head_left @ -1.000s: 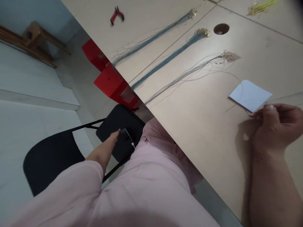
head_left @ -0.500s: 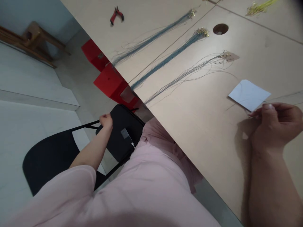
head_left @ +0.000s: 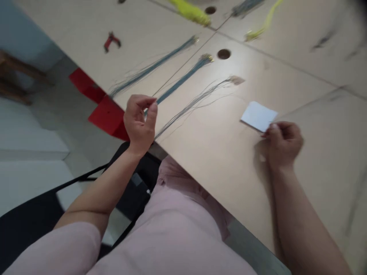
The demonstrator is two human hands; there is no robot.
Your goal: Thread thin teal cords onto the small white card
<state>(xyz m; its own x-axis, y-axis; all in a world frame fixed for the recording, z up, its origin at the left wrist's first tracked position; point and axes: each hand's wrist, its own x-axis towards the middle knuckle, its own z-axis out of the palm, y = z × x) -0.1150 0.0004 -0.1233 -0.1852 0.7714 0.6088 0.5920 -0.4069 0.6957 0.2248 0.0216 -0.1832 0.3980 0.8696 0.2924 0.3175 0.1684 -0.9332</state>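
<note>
My left hand (head_left: 140,124) is raised over the table's near edge, thumb and forefinger tips close together; anything between them is too fine to make out. Beneath and beside it lies a blue-grey cord bundle (head_left: 183,79) with gold-coloured ends. My right hand (head_left: 283,143) is on the right, fingers pinched at the lower right corner of a white square card (head_left: 258,115). What lies in that pinch is hidden. A faint thin line runs from near the card to the right. Left of the card is a grey cord bundle (head_left: 197,100) with a small beige tag (head_left: 237,80).
Another blue-grey bundle (head_left: 160,65), red-handled pliers (head_left: 111,41) and yellow cord bundles (head_left: 190,13) lie farther off on the table. The tabletop has round holes (head_left: 224,54) and seams. Below the edge are red boxes (head_left: 107,116) and a black chair (head_left: 31,217) with a flat device (head_left: 139,179).
My left hand has come up from beside the chair to over the table edge. My right hand keeps its place at the card's corner. The view has shifted, showing more of the far table.
</note>
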